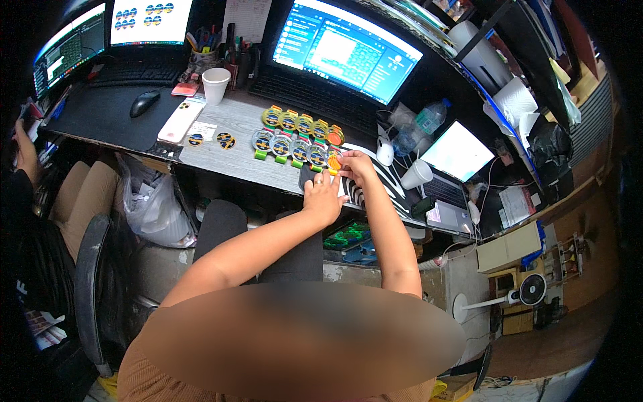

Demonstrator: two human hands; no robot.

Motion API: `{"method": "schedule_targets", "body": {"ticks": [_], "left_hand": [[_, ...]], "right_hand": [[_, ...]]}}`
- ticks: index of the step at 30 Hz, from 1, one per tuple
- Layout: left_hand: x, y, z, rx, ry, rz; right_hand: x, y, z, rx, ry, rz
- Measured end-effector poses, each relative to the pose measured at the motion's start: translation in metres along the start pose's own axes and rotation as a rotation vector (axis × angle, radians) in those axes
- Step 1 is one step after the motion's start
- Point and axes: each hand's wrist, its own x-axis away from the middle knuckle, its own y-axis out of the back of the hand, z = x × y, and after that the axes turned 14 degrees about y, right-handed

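Observation:
Two rows of round medals lie on the grey desk, a gold row (288, 120) behind and a silver row (280, 145) in front, with green ribbons under several of them. At the right end of the front row is a medal with an orange face (333, 162). My right hand (358, 166) pinches that medal's right edge with bent fingers. My left hand (324, 199) rests at the desk's front edge, fingers stretched toward the same medal's lower side. Two round dark stickers, a left one (195, 139) and a right one (226, 140), lie left of the medals.
A white phone (181, 121), a paper cup (215, 86) and a mouse (145, 103) stand to the left. On the right are a zebra-striped mat (385, 184), a white mouse (384, 152), another cup (416, 174) and a laptop (445, 195). Another person's arm (27, 151) shows far left.

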Motion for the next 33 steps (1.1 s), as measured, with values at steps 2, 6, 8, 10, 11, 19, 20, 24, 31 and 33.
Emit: {"method": "schedule_targets", "body": {"ticks": [2,6,8,10,11,19,20,24,31,33], "left_hand": [[0.000,0.001,0.000,0.002,-0.005,-0.008],[0.005,0.004,0.003,-0.003,-0.022,-0.008],[0.009,0.005,0.006,0.008,-0.040,-0.026],[0.013,0.006,0.009,0.016,-0.055,-0.032],[0.015,0.007,0.010,0.019,-0.060,-0.031],[0.015,0.006,0.011,0.035,-0.058,-0.047],[0.014,0.005,0.010,0.038,-0.052,-0.035],[0.013,0.003,0.010,0.039,-0.055,-0.056],[0.011,0.004,0.011,0.048,-0.054,-0.057],[0.012,0.003,0.012,0.054,-0.061,-0.083]], "right_hand": [[0.002,-0.001,0.001,0.013,0.006,0.001],[0.007,0.000,0.004,0.039,0.015,-0.028],[0.009,0.000,0.004,0.051,0.020,-0.038],[0.010,0.002,0.004,0.054,0.023,-0.025],[0.010,0.002,0.004,0.071,0.030,-0.024],[0.009,0.005,-0.002,0.148,0.019,-0.039],[0.009,0.005,-0.002,0.148,0.024,-0.028],[0.010,0.004,-0.002,0.167,0.033,-0.019],[0.011,0.003,-0.001,0.163,0.043,-0.028],[0.012,0.003,-0.001,0.163,0.042,-0.034]]}}
